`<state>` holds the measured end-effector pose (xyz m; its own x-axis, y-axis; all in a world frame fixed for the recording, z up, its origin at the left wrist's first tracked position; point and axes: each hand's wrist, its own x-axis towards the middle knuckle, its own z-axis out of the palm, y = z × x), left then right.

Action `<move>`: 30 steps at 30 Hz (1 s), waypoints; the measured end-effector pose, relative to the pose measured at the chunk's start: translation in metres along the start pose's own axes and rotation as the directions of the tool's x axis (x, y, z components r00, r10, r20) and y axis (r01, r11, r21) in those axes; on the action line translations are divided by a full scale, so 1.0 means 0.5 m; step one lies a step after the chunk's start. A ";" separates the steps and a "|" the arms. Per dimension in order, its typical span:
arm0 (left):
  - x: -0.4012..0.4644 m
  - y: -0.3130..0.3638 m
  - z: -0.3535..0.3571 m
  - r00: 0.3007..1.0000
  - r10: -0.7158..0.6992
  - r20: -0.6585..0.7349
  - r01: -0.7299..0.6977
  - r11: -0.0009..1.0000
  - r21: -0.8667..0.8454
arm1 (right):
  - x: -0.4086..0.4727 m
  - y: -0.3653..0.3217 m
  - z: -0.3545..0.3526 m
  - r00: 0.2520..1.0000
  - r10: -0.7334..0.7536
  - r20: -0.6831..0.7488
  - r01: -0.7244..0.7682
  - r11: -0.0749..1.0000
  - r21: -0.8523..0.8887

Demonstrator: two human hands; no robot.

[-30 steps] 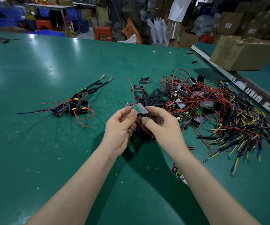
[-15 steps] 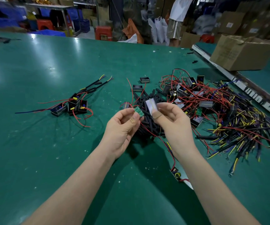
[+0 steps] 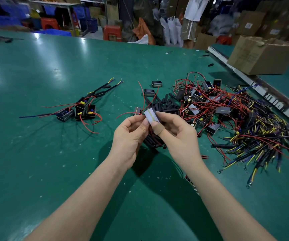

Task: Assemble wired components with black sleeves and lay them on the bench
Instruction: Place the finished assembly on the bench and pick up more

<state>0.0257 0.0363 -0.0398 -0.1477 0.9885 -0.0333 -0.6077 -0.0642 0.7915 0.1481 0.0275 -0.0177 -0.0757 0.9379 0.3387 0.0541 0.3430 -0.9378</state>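
Both grips are working chest-high over the green counter (image 3: 36, 162): the right hand (image 3: 178, 134), a tan wrap on one fingertip, is pinching a small grey-faced component (image 3: 151, 116) at its lower end, while the left hand (image 3: 130, 136) is closing thumb and forefinger on the component's near edge, red leads (image 3: 145, 94) trailing up and away from it. Judging by the layout, the job is sitting at an early stage: only a small cluster of finished units (image 3: 81, 110), their wires already running into black sleeves (image 3: 102, 90), is lying on the counter to the left, well apart from the hands. Much more is waiting on the right, where a tangled heap of unsleeved components and red, yellow and dark wires (image 3: 235, 122) is spreading toward the counter's edge, with a bundle of loose black sleeves (image 3: 164, 105) resting just beyond the hands. Cardboard boxes (image 3: 261, 54) are carrying printing and labels too faint to read, and the lettering along the counter's edge strip (image 3: 279, 103) is too blurred to make out.
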 end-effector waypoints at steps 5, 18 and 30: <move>-0.003 -0.005 0.003 0.996 -0.058 0.066 0.060 0.998 -0.029 | 0.003 -0.001 0.001 0.987 0.157 0.046 -0.163 0.966 0.201; -0.011 0.008 0.011 0.988 -0.043 0.150 -0.013 0.936 0.351 | 0.015 -0.012 -0.007 0.873 0.448 0.192 -0.469 0.667 0.578; -0.013 0.003 0.008 0.981 0.144 0.128 -0.189 0.850 0.491 | 0.004 0.017 -0.001 0.979 0.202 -0.023 -0.203 0.978 -0.045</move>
<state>0.0288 0.0303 -0.0357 -0.1319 0.9784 0.1594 -0.1057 -0.1738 0.9791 0.1489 0.0323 -0.0250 -0.0404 0.9888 0.1440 0.1128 0.1477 -0.9826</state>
